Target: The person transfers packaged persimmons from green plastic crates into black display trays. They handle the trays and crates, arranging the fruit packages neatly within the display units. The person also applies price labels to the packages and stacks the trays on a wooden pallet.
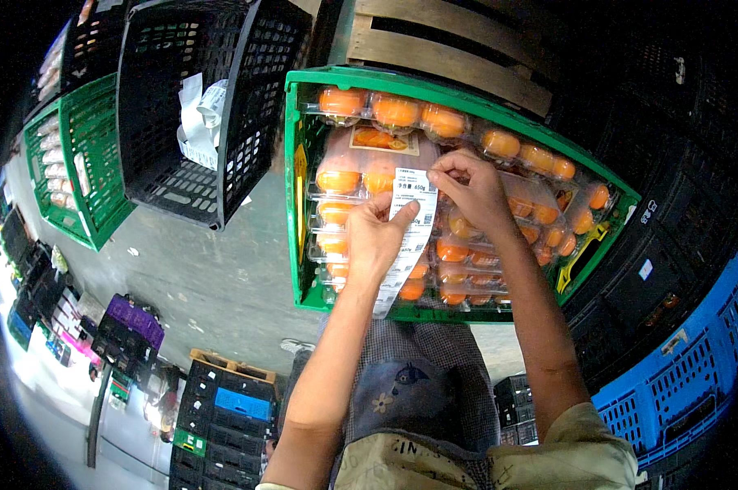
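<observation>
A long strip of white printed labels (413,229) hangs across the fruit packs towards my body. My left hand (375,236) pinches it between thumb and fingers partway along. At its top corner, my right hand (470,184) has thumb and fingertip drawn together on the strip's edge. Under both hands stands a green plastic crate (290,184) filled with clear plastic packs of round orange fruit (338,182). One pack near the top carries a picture label (384,141) with orange fruit on it. My forearms and the strip hide some of the packs.
A black plastic crate (179,184) on the left holds crumpled label paper (203,119). Beyond it is another green crate (78,171) with packs inside. A wooden pallet (442,55) lies behind the fruit crate. Black crates (626,269) and a blue crate (669,380) line the right.
</observation>
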Tool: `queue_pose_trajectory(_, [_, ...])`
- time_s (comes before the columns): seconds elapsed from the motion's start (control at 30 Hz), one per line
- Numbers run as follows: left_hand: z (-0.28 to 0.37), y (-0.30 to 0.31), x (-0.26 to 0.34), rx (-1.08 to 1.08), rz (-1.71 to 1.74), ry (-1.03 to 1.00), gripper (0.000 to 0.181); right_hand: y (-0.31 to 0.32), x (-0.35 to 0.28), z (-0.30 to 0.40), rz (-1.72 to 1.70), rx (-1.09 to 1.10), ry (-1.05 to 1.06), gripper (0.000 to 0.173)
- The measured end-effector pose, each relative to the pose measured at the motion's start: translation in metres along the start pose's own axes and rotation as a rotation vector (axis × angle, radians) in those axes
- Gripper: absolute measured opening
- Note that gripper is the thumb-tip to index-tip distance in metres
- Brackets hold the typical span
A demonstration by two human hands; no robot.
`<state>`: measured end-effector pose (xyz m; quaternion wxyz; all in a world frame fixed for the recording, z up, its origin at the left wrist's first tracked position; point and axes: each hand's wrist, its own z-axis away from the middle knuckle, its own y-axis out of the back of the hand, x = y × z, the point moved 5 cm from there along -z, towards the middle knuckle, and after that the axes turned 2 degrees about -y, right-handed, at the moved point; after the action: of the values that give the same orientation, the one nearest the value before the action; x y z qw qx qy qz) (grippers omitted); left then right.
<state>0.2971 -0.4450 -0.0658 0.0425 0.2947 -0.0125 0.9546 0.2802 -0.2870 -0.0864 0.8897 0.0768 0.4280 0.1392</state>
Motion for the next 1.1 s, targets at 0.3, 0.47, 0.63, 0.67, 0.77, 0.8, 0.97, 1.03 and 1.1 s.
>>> queue_pose_trajectory(0.3, [-0.006,0.000,-0.009,0.106,-0.164,-0.021,0.022,-0.007,0.003,-0.014,0.256,0.175,-0.154,0.021])
queue_pose_trajectory(0.47, [-0.006,0.000,-0.016,0.088,-0.166,-0.010,0.016,-0.005,-0.002,-0.019,0.330,0.141,-0.314,0.027])
queue_pose_trajectory(0.63, [-0.001,0.003,-0.012,0.166,-0.213,-0.001,0.024,-0.007,0.003,-0.025,0.312,0.057,-0.320,0.028])
queue_pose_trajectory(0.67, [-0.001,0.002,-0.012,0.166,-0.207,-0.012,0.025,-0.007,0.004,-0.025,0.308,0.044,-0.309,0.029])
queue_pose_trajectory(0.77, [0.002,0.002,-0.012,0.158,-0.187,-0.032,0.022,-0.005,-0.001,-0.024,0.351,0.066,-0.276,0.030])
queue_pose_trajectory(0.8, [0.003,0.002,-0.012,0.148,-0.181,-0.028,0.019,-0.006,0.000,-0.023,0.321,0.076,-0.245,0.029])
queue_pose_trajectory(0.97, [0.017,0.010,0.006,0.156,-0.156,-0.115,0.018,-0.008,0.010,-0.007,-0.277,0.089,-0.024,0.030])
queue_pose_trajectory(1.03, [0.024,0.019,0.015,0.157,-0.218,-0.212,0.016,-0.007,0.007,-0.003,-0.394,0.020,-0.114,0.030])
queue_pose_trajectory(1.1, [0.027,0.027,0.017,0.139,-0.229,-0.192,0.015,-0.009,0.011,-0.005,-0.389,-0.038,-0.181,0.032])
